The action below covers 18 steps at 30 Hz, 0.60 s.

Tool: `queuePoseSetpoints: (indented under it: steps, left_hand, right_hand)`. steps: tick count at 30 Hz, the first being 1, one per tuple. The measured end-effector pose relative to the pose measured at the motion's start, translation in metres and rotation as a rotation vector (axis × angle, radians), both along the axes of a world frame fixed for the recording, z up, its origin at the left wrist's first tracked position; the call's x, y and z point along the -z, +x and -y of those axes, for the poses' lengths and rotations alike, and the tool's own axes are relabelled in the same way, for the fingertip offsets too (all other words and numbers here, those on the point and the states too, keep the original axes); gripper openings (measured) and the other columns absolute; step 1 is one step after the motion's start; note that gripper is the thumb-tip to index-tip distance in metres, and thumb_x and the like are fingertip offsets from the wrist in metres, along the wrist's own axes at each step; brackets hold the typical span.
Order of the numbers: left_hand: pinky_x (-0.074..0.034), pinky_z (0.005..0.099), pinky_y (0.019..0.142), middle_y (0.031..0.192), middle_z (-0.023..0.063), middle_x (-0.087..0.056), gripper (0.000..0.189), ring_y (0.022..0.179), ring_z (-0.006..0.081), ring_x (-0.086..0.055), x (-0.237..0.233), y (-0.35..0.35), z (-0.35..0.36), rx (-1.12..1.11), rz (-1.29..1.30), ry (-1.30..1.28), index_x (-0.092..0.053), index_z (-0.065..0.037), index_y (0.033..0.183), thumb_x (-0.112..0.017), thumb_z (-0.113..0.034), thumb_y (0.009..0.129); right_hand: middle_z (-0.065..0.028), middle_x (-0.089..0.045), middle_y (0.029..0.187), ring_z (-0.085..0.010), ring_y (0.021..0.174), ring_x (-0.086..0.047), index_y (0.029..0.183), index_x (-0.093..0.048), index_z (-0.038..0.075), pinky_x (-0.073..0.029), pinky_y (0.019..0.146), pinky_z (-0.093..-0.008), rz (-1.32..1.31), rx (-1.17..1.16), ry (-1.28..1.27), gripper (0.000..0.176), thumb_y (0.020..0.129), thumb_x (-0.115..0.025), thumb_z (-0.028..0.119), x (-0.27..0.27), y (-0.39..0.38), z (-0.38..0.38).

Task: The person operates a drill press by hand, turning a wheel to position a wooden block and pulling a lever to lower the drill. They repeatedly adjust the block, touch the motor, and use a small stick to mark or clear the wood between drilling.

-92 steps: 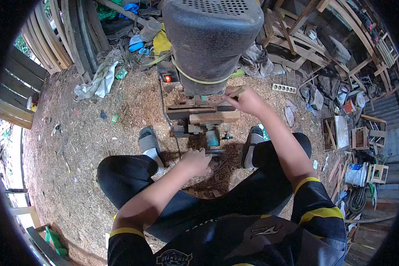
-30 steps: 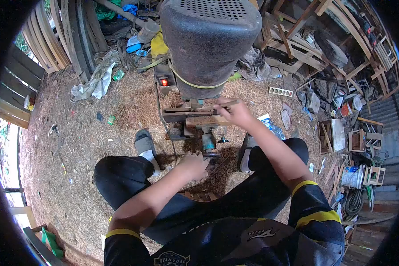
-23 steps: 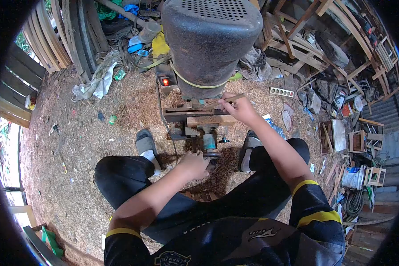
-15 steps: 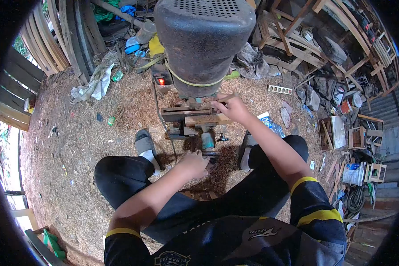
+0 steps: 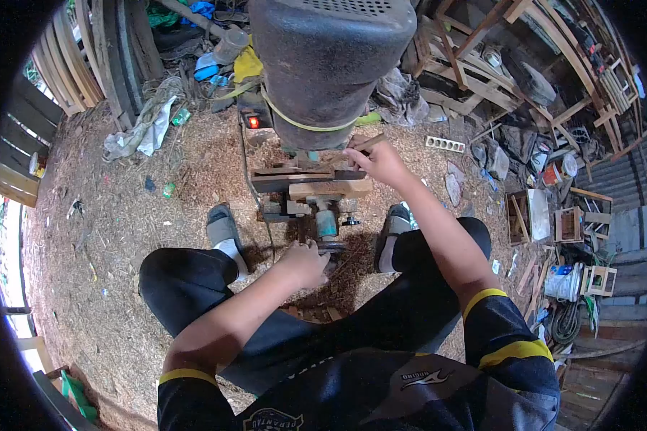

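Note:
My left hand (image 5: 306,264) is closed on a round handwheel (image 5: 331,248) at the near end of the machine. Past the wheel, a teal cylinder (image 5: 326,223) leads up to a wooden block (image 5: 331,189) and dark clamp bars (image 5: 274,184) across the machine's bed. At the right end of these bars, my right hand (image 5: 378,159) pinches a thin wooden stick (image 5: 370,143). Part of the stick is hidden by the fingers. The large dark machine head (image 5: 323,72) with a yellow band hangs just beyond the clamped wood.
A red light (image 5: 253,122) glows on a box left of the machine head, with a cable running down beside the bed. A white power strip (image 5: 444,144) lies at the right. Wood shavings cover the ground (image 5: 122,251). Planks and scrap wood stand at both sides.
The view has shifted slightly, so most things sit further left. My left hand has shifted on the handwheel, which now shows more. My right hand stays by the right end of the bars.

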<state>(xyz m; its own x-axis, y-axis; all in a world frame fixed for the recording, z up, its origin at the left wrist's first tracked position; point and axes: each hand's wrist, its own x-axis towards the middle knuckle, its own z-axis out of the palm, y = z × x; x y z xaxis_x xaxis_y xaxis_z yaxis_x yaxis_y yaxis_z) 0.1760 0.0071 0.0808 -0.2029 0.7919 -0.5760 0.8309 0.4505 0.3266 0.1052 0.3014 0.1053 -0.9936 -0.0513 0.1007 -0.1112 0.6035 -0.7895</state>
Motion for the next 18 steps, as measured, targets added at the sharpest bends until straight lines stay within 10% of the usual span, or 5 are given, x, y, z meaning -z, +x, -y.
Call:
queuePoseSetpoints:
  steps: [18]
  left_hand:
    - [-0.041, 0.0557, 0.114, 0.139, 0.0303, -0.056, 0.065, 0.126, 0.046, -0.058, -0.004, -0.002, -0.012, 0.032, -0.023, -0.021, -0.053, -0.012, 0.148, -0.066, -0.043, 0.093]
  right_hand:
    - [-0.015, -0.067, 0.078, -0.0293, 0.072, -0.069, 0.095, -0.068, 0.002, -0.052, 0.067, -0.0388, -0.032, -0.051, 0.099, 0.02, 0.1, -0.067, 0.022, -0.007, 0.003, 0.019]
